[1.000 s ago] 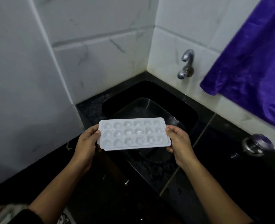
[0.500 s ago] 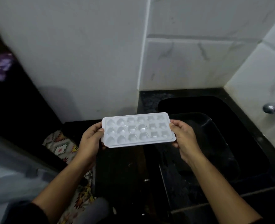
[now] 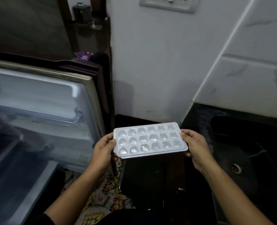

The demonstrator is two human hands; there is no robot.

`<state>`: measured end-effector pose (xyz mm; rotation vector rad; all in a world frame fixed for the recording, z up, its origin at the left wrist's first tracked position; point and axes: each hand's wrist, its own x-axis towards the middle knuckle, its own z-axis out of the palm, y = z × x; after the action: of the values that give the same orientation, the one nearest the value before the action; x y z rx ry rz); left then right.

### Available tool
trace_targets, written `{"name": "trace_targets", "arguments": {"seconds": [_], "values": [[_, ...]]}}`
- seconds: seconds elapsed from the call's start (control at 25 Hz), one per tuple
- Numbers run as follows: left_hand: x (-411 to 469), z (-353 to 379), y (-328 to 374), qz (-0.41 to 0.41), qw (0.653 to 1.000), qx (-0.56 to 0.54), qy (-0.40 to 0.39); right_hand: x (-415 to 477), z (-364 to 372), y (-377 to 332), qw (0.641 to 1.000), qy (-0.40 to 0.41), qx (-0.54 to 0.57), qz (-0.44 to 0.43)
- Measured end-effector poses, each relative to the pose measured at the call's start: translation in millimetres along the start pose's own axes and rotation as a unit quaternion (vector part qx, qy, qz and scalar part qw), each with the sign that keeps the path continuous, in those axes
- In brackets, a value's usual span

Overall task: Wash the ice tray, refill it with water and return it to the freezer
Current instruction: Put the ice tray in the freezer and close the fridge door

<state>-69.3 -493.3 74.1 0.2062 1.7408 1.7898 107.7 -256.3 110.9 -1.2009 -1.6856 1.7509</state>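
Beside the open freezer [image 3: 37, 98], I am gripping the brimming ice tray [image 3: 150, 139] level by its short ends, left hand [image 3: 104, 147] and right hand [image 3: 195, 146], likely light but spill-prone.

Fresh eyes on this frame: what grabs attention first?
The white ice tray at centre, gripped at its short ends by the left hand and right hand, its cells glistening. To its left stands the open fridge, pale inner shelves showing; to its right, the black sink.

Both hands, left hand [image 3: 104, 148] and right hand [image 3: 194, 145], grip the ice tray [image 3: 149, 139] beside the open fridge door [image 3: 42, 101].
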Motion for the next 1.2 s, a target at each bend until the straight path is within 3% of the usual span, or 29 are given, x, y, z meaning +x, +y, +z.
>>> {"name": "trace_targets", "arguments": {"seconds": [0.24, 0.64, 0.96, 1.2], "values": [[-28, -119, 5, 0.000, 1.000, -0.007, 0.011, -48, 102, 7, 0.999, -0.032, -0.008, 0.008], [-81, -297, 4, 0.026, 0.989, -0.059, 0.134, -97, 288, 25, 0.989, -0.144, -0.015, 0.009], [-121, -412, 22, 0.039, 0.947, -0.081, 0.308, -123, 446, 1, 0.957, -0.287, -0.053, 0.009], [-114, -453, 42, 0.055, 0.902, -0.116, 0.411, -113, 548, -24, 0.930, -0.357, -0.092, -0.010]]}}
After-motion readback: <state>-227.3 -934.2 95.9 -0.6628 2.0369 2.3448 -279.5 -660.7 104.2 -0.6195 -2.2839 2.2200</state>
